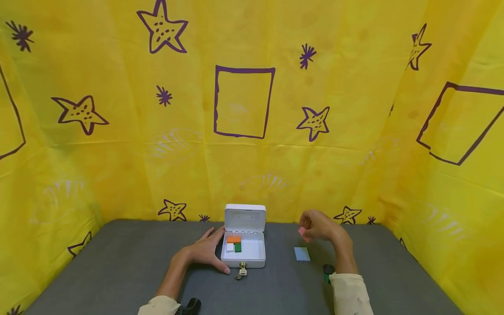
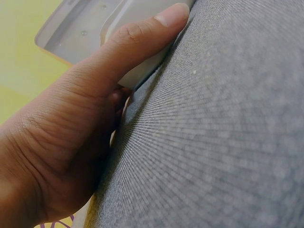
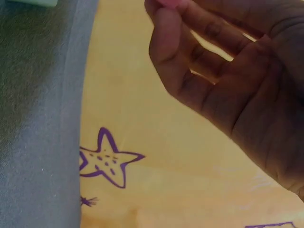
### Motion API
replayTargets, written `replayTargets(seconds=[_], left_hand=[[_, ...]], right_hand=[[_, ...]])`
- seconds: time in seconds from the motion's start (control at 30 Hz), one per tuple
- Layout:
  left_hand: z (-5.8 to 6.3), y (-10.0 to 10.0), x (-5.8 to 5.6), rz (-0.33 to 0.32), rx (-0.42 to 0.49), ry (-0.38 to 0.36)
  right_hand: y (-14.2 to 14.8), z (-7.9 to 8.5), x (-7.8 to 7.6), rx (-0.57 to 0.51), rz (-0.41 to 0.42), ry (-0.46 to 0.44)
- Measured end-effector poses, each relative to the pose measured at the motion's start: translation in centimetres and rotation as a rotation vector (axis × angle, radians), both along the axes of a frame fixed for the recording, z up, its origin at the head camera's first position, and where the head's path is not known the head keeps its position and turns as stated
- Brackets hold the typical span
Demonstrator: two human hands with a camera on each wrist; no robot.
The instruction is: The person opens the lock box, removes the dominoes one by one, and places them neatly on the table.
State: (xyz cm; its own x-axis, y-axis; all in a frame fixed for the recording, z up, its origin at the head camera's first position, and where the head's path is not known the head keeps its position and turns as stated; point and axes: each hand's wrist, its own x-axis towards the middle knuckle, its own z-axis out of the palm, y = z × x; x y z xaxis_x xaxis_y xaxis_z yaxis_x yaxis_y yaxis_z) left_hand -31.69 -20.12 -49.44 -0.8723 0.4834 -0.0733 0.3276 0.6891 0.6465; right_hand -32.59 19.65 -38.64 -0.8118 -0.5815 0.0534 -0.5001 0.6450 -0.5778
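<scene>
A white cash box (image 1: 257,251) stands with its lid (image 1: 245,217) raised and a key (image 1: 243,271) in its front lock. Inside, to the left, lie small rectangular pieces: orange (image 1: 234,239), white (image 1: 230,247) and green (image 1: 238,247). My left hand (image 1: 206,250) rests along the box's left side, fingers extended, thumb near the front left corner; the left wrist view shows the thumb against the wall. Right of the box, my right hand (image 1: 320,225) pinches a small flat pink rectangular piece (image 1: 303,235) above the table. Below it lies a light blue rectangular piece (image 1: 302,254).
The grey table (image 1: 130,267) reaches back to a yellow curtain (image 1: 244,175) printed with purple stars and frames, which also closes in both sides. A dark band with green (image 1: 328,273) is on the right wrist, and a black device (image 1: 190,307) on the left.
</scene>
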Motion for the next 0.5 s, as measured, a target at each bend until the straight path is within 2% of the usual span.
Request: replayTargets(seconds=[0.17,0.33,0.5], left_hand=[[0.0,0.0,0.0,0.004,-0.002,-0.015],[-0.1,0.0,0.1,0.012,0.001,-0.011],[-0.1,0.1,0.0,0.005,0.015,0.003]], right_hand=[[0.5,-0.4,0.2,0.058,-0.107,-0.03],[0.7,-1.1,0.4,0.078,-0.177,-0.121],[0.7,-1.7,0.5,0.145,-0.292,-0.186]])
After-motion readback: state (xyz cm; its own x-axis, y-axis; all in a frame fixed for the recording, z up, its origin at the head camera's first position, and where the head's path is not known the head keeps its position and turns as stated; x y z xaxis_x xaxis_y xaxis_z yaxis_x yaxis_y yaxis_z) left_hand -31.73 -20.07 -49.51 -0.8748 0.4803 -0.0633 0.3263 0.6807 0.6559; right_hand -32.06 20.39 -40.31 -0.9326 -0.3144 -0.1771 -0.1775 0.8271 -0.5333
